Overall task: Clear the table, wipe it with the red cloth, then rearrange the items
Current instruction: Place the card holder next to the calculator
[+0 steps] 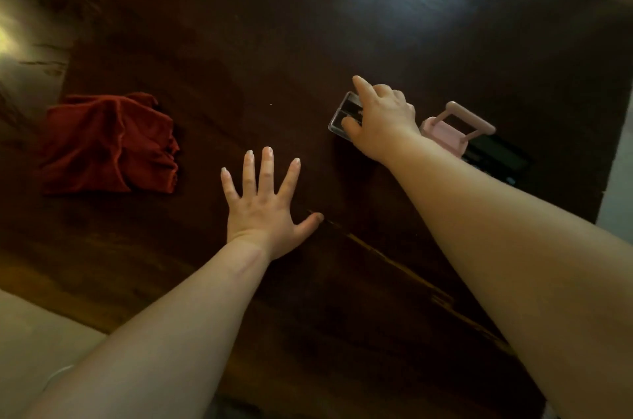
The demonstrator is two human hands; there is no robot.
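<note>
1. The left hand (263,209) is lying flat on the dark wooden table (274,41), palm down. Its fingers (265,165) are spreading wide apart and holding nothing, and the thumb is pointing out to the right side.
2. The red cloth (109,144) is sitting crumpled on the table, to the left of the left hand's little finger and clearly apart from it. No finger is touching it.
3. The right hand (380,124) is reaching over a small clear plastic case (342,113) with dark contents. The index finger is stretching forward past the far edge of the case, the thumb is pressing at its near edge, and the other fingers are curling over it. The hand is closing on the case, but whether the case is lifting from the table or still lying on it, I cannot tell.
4. A pink object with a bar handle (455,127) is standing just behind the right wrist, on the side away from the fingertips. What it is exactly is not clear.
5. A flat black object (496,158) is lying under and beside the pink one, near the right edge of the table; it is too dark to name.
6. The table between the two hands is showing only bare wood.
</note>
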